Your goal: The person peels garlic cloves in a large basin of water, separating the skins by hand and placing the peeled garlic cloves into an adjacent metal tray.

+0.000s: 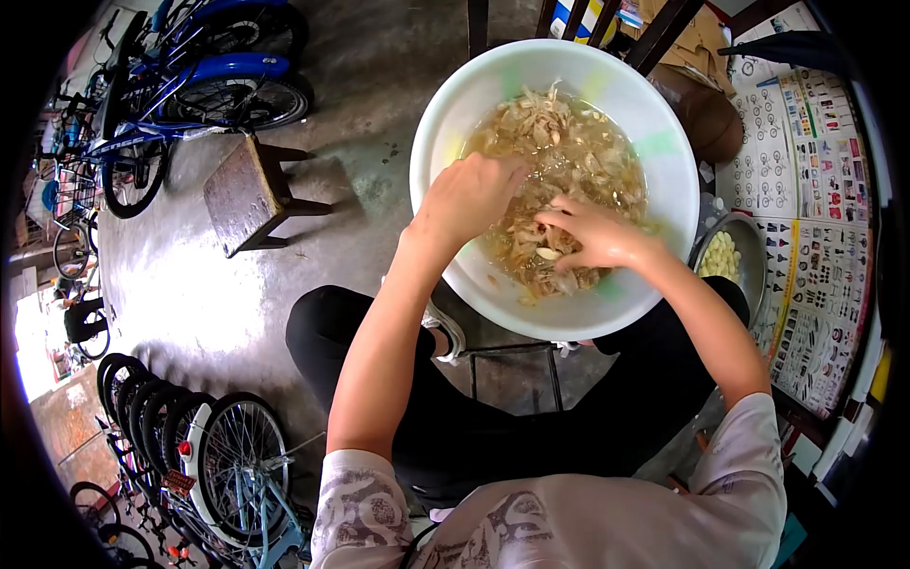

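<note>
A large white basin (433,190) holds cloudy brown water with many floating garlic skins (545,123) and some cloves. My left hand (474,194) reaches over the basin's near left side, back of the hand up. Its fingers point down towards the water and are mostly hidden, so their grip does not show. On the right, my right hand (602,235) is over the wet skins with fingers and thumb apart. A pale garlic clove (548,253) lies among the skins beside its fingertips, and I see nothing gripped in that hand.
To the right of the basin, a metal bowl (755,275) holds peeled garlic cloves (720,257). A printed sheet (820,284) covers the surface at far right. A wooden stool (245,199) stands left on the concrete floor, with bicycles (232,90) beyond it.
</note>
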`<state>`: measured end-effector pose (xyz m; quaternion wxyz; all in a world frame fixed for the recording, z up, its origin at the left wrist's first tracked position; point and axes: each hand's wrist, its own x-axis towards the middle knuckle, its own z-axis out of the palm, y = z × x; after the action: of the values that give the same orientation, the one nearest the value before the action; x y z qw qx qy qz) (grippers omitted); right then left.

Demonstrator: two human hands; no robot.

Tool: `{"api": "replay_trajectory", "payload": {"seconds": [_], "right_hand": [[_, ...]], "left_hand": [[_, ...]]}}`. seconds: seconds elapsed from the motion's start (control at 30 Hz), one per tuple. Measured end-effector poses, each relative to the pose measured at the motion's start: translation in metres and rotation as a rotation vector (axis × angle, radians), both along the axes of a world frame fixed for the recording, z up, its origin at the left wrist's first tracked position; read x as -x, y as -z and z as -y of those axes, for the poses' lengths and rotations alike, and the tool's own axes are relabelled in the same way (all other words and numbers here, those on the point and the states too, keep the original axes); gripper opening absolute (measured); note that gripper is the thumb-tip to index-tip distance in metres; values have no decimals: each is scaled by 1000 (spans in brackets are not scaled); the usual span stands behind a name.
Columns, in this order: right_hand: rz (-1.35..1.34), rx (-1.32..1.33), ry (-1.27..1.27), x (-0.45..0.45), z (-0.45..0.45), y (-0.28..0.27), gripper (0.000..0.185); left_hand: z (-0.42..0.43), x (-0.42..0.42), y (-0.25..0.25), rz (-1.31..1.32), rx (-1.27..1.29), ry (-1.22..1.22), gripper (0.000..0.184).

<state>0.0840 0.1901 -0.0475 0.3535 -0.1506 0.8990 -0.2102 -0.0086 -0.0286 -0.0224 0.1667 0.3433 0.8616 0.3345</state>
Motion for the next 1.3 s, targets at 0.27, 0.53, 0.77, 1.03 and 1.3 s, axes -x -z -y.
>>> {"api": "replay_trajectory", "payload": {"seconds": [0.27,0.53,0.77,1.03,1.3], "right_hand": [[-187,-303,-8,-31,19,36,72],[-142,-193,32,-25,42,25,37],[-476,69,256,-20,27,-5,34],[-779,-100,504,46,51,91,23],[-680,-271,327,33,38,101,55]], "left_hand": [[-9,-6,3,-30,115,-71,26],[-20,-6,-12,1036,-506,-491,39],[-33,-28,-12,1332,-577,-571,15],[-45,-15,0,1152,-670,-340,25],[-67,-12,14,1213,-653,-468,35]]}}
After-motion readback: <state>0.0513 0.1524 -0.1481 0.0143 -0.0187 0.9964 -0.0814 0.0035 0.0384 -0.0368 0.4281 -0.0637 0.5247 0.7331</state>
